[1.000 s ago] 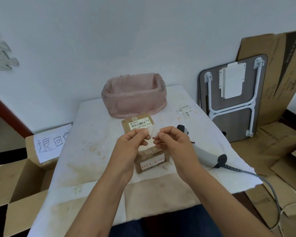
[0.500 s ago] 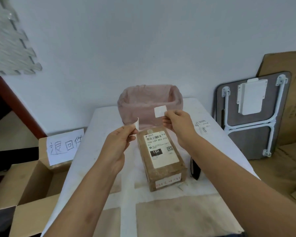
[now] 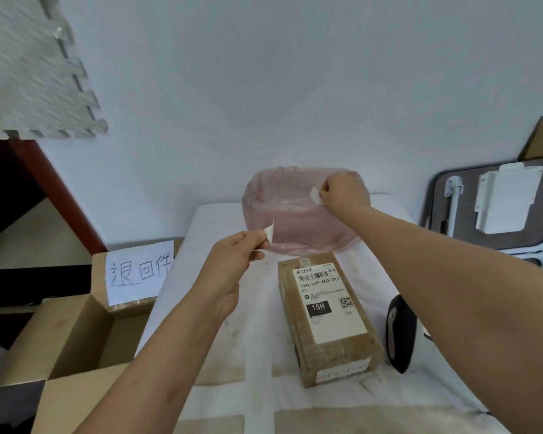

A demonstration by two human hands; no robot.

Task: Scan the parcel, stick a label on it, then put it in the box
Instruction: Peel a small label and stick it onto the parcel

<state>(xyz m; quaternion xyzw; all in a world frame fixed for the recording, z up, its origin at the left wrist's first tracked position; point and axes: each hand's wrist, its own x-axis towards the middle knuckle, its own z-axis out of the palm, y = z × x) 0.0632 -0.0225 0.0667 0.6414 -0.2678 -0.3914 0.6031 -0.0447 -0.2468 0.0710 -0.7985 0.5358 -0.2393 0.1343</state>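
White-covered and stained, the work table (image 3: 232,339) fills the lower middle of the view, with a pale bare wall behind it. Left-hand fingertips (image 3: 259,238) are pinched together on a small curled white paper slip (image 3: 270,230), held above the table at about ten o'clock from the parcel; the left hand (image 3: 232,261) is otherwise closed. Right-hand fingertips (image 3: 325,192) are clamped on a second small white slip (image 3: 315,195), the right hand (image 3: 345,191) being raised over the pink plastic-lined bin (image 3: 282,227) at twelve o'clock on the table. Which slip is the adhesive label and which the backing cannot be told; by position, the right-hand piece appears bound for the bin. The brown cardboard parcel with a white printed shipping label (image 3: 326,321) lies flat at table centre, apart from both hands. The dark handheld barcode scanner (image 3: 400,333) rests at three o'clock, just beside the parcel, mostly hidden by the right forearm. Judgement: scanning is probably complete, since the scanner is set down; the label is peeled but not yet applied; boxing remains. The open brown cardboard box bearing a handwritten white paper sign (image 3: 85,333) stands at nine o'clock, off the table's left edge, with no parcel visible inside. A grey folded table with white legs (image 3: 496,208) leans on the wall at two o'clock, and a white foam puzzle mat (image 3: 29,73) hangs at ten o'clock.
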